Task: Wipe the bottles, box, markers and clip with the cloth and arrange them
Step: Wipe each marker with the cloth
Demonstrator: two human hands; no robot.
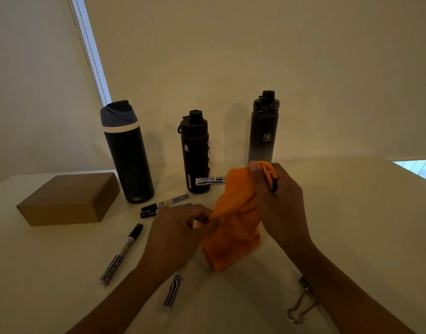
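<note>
Plain room: white table (327,201); window blind (89,51)

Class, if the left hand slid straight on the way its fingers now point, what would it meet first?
Probably the orange cloth; the left hand points rightward at it and seems already pinching its edge.

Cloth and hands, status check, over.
Right hand wiping a marker inside the cloth. Left hand pinching the cloth. Nothing in the way.

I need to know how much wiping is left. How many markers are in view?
5. Two side by side before the middle bottle, one near the box, one beneath the left hand, one sticking from the cloth. More may be hidden.
</note>
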